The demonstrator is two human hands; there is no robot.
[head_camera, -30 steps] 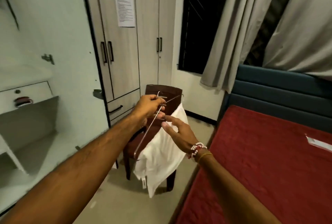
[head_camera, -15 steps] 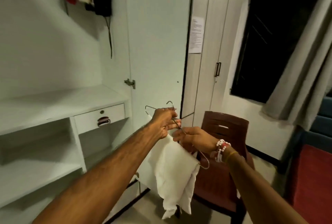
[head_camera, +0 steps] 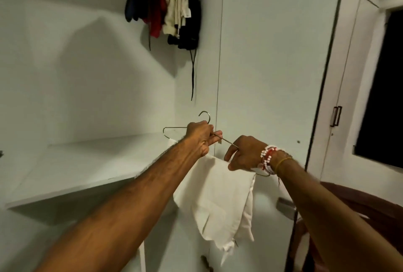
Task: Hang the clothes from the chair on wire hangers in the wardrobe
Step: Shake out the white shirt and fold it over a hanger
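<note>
My left hand [head_camera: 201, 136] grips a wire hanger [head_camera: 174, 128] at its neck, just under the hook. A white garment [head_camera: 218, 197] is draped over the hanger's lower bar and hangs down between my arms. My right hand [head_camera: 245, 155] holds the hanger's right shoulder and pinches the top of the cloth. Both hands are in front of the open wardrobe, above its white shelf [head_camera: 72, 169]. The brown chair [head_camera: 357, 204] shows only at the lower right, behind my right forearm.
Several dark, red and cream clothes [head_camera: 168, 8] hang at the top of the wardrobe. The open wardrobe door [head_camera: 272, 64] stands right behind my hands. A closed cupboard door with a handle [head_camera: 335, 116] and a dark window [head_camera: 381, 88] are to the right.
My view has swung left and up from the chair to the wardrobe. Both hands carried the hanger with the white garment along, and the right hand closed on the hanger's shoulder.
</note>
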